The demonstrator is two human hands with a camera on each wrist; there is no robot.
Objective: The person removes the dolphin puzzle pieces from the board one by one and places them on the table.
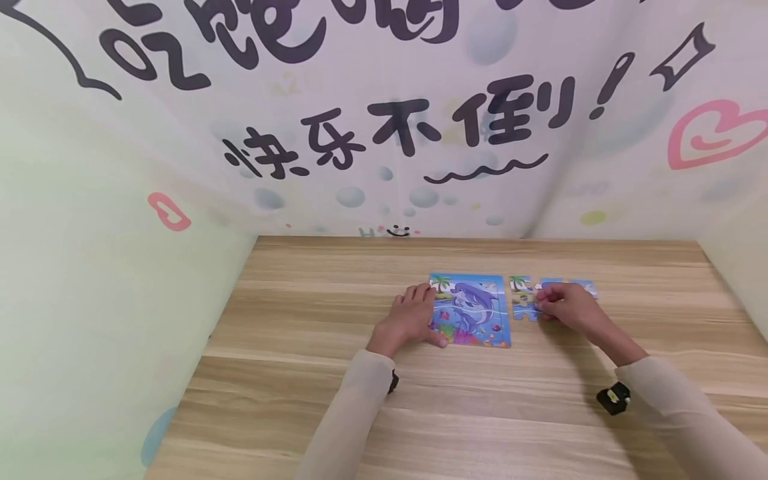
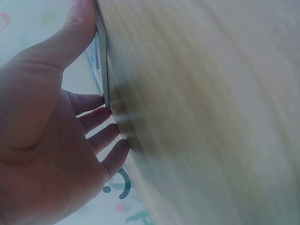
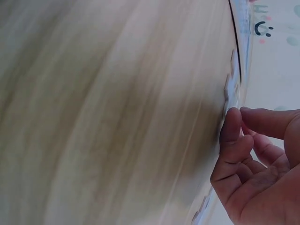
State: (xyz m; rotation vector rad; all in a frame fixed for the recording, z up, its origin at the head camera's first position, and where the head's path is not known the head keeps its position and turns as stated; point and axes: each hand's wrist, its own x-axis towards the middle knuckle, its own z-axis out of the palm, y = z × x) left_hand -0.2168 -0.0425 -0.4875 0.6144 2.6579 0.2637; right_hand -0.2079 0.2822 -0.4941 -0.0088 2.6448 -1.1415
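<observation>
A square dolphin picture board [image 1: 474, 308], blue with a palm tree and coral, lies flat on the wooden table. At its left edge rests my left hand [image 1: 411, 315], fingers spread and thumb near the lower edge. In the left wrist view, the fingertips [image 2: 110, 154] touch down along the board's side. Just right of the board lie joined puzzle pieces [image 1: 522, 311], one showing a palm tree. My right hand [image 1: 571, 308] pinches a puzzle piece between thumb and index finger at their right side; the fingers mostly hide it.
More blue puzzle pieces [image 1: 585, 288] lie behind and beyond the right hand. The wooden table [image 1: 480, 413] meets a printed cloth wall [image 1: 384, 200] at the back and pale walls at both sides. Each wrist wears a dark strap or device [image 1: 613, 398].
</observation>
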